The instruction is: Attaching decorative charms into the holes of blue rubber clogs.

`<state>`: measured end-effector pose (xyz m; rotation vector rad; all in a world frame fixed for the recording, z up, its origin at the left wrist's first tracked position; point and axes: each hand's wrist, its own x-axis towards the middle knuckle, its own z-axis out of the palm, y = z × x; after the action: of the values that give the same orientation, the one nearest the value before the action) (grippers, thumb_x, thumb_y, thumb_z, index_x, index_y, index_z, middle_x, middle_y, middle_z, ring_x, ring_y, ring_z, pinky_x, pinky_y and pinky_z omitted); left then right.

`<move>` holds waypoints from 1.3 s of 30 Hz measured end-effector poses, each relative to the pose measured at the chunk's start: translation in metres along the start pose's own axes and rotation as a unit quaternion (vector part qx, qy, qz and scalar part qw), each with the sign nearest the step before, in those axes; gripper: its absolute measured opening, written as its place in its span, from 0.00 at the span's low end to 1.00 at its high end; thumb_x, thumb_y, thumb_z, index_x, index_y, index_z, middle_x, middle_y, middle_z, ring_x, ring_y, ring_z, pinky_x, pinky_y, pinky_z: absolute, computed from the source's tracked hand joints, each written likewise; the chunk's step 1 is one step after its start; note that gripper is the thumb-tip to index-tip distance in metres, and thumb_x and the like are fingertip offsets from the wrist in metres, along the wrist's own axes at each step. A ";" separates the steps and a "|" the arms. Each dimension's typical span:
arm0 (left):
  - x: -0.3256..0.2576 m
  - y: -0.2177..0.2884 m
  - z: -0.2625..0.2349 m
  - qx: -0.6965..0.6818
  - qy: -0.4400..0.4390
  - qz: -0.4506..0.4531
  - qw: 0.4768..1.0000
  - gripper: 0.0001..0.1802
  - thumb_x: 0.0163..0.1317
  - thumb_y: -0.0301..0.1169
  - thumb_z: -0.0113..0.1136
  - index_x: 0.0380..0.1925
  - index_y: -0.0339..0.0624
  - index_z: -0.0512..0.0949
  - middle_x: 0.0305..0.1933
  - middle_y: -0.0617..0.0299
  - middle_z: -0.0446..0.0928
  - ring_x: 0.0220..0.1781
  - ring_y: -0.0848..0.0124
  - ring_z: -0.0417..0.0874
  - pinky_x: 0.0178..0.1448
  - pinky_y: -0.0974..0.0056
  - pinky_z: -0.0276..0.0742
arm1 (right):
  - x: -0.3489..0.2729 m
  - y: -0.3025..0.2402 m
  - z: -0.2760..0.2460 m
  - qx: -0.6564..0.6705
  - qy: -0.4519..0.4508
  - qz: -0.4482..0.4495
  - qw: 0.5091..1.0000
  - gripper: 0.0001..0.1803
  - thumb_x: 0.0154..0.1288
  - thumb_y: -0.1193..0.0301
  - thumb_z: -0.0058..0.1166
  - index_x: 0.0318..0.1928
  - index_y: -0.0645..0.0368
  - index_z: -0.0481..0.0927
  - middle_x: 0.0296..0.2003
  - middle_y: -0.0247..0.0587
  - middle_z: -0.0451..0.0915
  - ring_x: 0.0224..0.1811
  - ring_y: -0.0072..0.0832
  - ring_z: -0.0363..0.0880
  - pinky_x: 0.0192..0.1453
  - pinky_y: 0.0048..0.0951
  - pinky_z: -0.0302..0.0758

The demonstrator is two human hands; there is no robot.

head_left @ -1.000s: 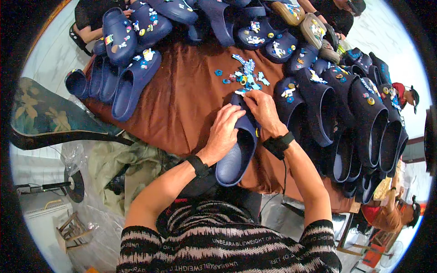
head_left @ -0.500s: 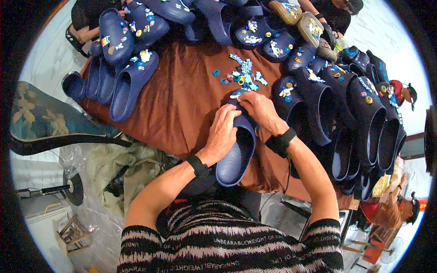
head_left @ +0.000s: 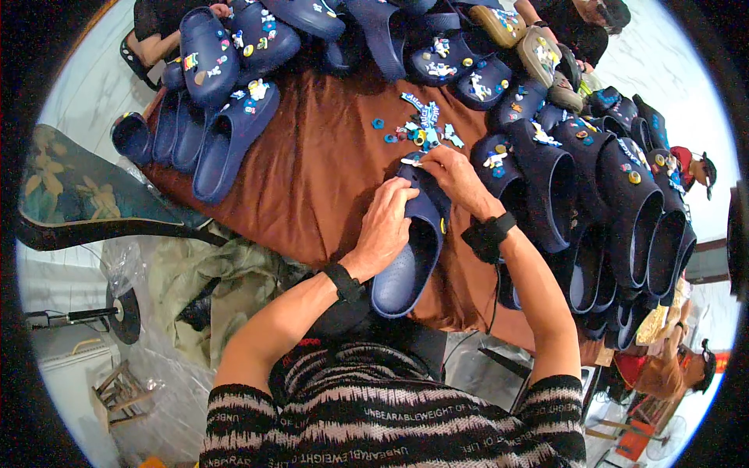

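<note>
A navy-blue clog (head_left: 403, 273) lies toe-away at the table's front edge. My left hand (head_left: 382, 226) is closed on its left side, fingers bent over the upper. At the toe sits a small white shoe charm (head_left: 411, 163). My right hand (head_left: 459, 181) is closed in a pinch beside that charm, at the near edge of a pile of blue, white and yellow shoe charms (head_left: 425, 129). What its fingertips hold, if anything, is hidden. A yellow charm (head_left: 443, 225) shows on the clog's right side.
Decorated navy clogs (head_left: 546, 187) crowd the right side of the brown tablecloth (head_left: 304, 171); more clogs (head_left: 234, 140) stand far left. Tan clogs (head_left: 538, 56) lie at the back right. A dark padded chair (head_left: 86, 195) is at left. Other people sit around the table.
My right hand has shifted slightly away from the clog's toe toward the charm pile, uncovering more of the upper. My left hand stays on the clog. The view has shifted a little.
</note>
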<state>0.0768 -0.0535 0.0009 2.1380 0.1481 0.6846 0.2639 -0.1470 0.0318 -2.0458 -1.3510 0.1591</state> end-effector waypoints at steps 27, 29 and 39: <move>0.000 0.001 0.004 0.005 0.009 -0.003 1.000 0.28 0.48 0.10 0.55 0.53 0.37 0.72 0.62 0.48 0.69 0.70 0.47 0.67 0.74 0.52 0.64 | -0.026 -0.020 0.012 -0.203 0.025 -0.084 0.975 0.08 0.61 0.74 0.51 0.38 0.56 0.83 0.40 0.42 0.79 0.48 0.43 0.78 0.49 0.44 0.75; 0.003 0.002 0.003 0.010 0.007 -0.003 1.000 0.28 0.48 0.10 0.55 0.53 0.36 0.72 0.62 0.48 0.69 0.70 0.47 0.67 0.74 0.51 0.64 | -0.020 -0.019 0.007 -0.225 0.001 -0.091 0.970 0.08 0.62 0.74 0.51 0.38 0.56 0.83 0.41 0.42 0.79 0.49 0.42 0.78 0.50 0.44 0.74; -0.002 0.001 0.002 0.023 0.010 0.000 1.000 0.29 0.48 0.11 0.54 0.54 0.37 0.72 0.63 0.48 0.69 0.70 0.48 0.67 0.76 0.51 0.63 | -0.031 -0.019 0.012 -0.134 0.052 -0.071 0.987 0.10 0.64 0.75 0.53 0.44 0.59 0.83 0.46 0.45 0.80 0.50 0.46 0.78 0.55 0.44 0.74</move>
<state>0.0761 -0.0559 0.0002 2.1761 0.1762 0.7086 0.2296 -0.1631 0.0257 -2.1305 -1.5107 -0.1999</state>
